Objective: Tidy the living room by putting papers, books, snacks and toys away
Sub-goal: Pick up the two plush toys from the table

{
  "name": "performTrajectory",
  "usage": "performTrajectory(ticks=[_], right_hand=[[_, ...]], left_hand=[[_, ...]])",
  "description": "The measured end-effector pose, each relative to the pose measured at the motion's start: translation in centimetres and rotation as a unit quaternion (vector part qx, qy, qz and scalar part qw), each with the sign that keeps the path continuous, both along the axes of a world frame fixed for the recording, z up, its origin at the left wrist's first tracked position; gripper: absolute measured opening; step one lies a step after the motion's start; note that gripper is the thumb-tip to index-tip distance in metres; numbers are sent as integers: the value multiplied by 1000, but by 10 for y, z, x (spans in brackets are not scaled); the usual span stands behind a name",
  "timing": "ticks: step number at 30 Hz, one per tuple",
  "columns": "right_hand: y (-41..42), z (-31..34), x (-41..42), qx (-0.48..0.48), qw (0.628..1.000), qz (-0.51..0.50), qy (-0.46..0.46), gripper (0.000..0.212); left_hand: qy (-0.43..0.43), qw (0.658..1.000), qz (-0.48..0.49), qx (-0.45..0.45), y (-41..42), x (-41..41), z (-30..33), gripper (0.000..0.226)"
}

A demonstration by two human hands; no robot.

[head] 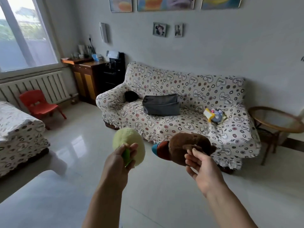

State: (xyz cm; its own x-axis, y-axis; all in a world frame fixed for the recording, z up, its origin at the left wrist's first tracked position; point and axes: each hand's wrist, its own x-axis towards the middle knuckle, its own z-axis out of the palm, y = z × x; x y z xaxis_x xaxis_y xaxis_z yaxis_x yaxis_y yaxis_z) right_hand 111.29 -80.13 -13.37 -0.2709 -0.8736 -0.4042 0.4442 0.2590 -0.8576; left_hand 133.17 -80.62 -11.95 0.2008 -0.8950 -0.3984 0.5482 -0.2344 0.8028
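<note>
Two plush toys held out over the pale tiled floor [164, 195], one per hand, well short of the sofa [189, 89]. Left hand [117, 159]: fingers and thumb curled round the lower edge of the pale green plush toy [126, 137], gripping it at a bright green patch; rounded body upward. Right hand [203, 167]: palm up, fingers curled loosely, thumb and forefinger pinching a flap of the brown plush toy [187, 145]; blue and orange part of that toy pointing left, toward the green one. Toys apart from each other, not touching. Sofa draped in a cream cover printed with hearts and circles. Grey fabric storage bin [161, 105] standing upright on the left part of the seat, against the backrest; top open, inside in shadow, contents impossible to tell. Dark round object [131, 96] just beside the bin on its left, in the corner by the armrest; nature unclear. Small heap of toys [213, 115] lying on the right part of the seat, yellow, white and blue-grey, well apart from the bin and outside any container. Round glass-topped side table [278, 127] at the right end of the sofa. Red child's chair [41, 106] by the radiator [41, 86] under the window. Dark wooden cabinet [87, 76] in the corner, small items on top too small to identify. Second covered seat [18, 137] at the left edge, same printed cloth.
</note>
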Motion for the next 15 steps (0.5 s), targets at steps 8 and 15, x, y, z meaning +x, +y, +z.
performTrajectory(ticks=[8, 15], right_hand=[[-138, -21, -27, 6, 1000, -4, 5, 16], [-319, -6, -18, 9, 1000, -21, -5, 15]], left_hand=[[-18, 999, -35, -4, -145, -29, -14, 18], [-52, 997, -65, 1, -325, -28, -4, 21]])
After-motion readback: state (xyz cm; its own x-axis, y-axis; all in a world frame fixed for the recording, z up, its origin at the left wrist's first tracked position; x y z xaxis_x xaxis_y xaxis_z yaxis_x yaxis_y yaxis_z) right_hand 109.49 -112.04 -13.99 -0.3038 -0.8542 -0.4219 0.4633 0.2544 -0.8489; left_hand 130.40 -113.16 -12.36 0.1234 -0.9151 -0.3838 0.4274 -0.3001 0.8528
